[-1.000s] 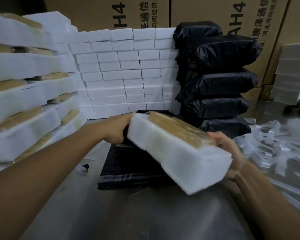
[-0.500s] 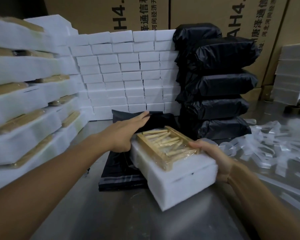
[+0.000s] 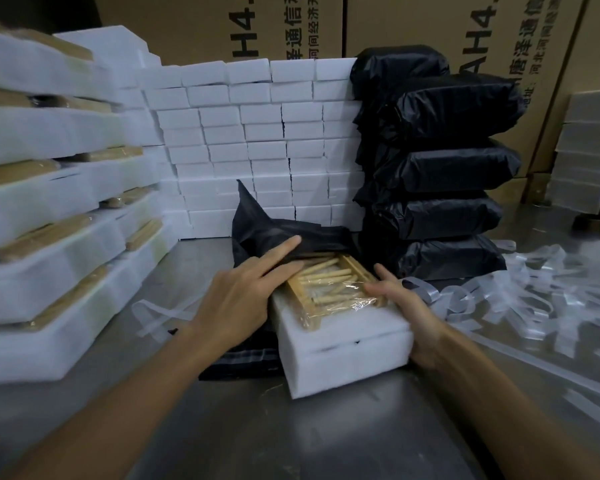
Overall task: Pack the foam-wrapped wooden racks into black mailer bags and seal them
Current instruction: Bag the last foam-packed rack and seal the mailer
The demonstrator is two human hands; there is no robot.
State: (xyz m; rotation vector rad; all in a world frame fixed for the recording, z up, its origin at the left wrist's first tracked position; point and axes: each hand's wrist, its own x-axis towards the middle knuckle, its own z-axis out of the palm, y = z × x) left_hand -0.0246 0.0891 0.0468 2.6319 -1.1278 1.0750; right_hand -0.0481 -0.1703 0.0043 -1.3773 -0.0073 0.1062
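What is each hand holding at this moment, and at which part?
The right hand grips the foam-wrapped rack at its right side. The left hand holds the black bag at its open edge, over the rack's far end.

Foam-wrapped wooden rack [image 3: 340,327] lying flat, far end entering open black mailer bag [image 3: 284,233]
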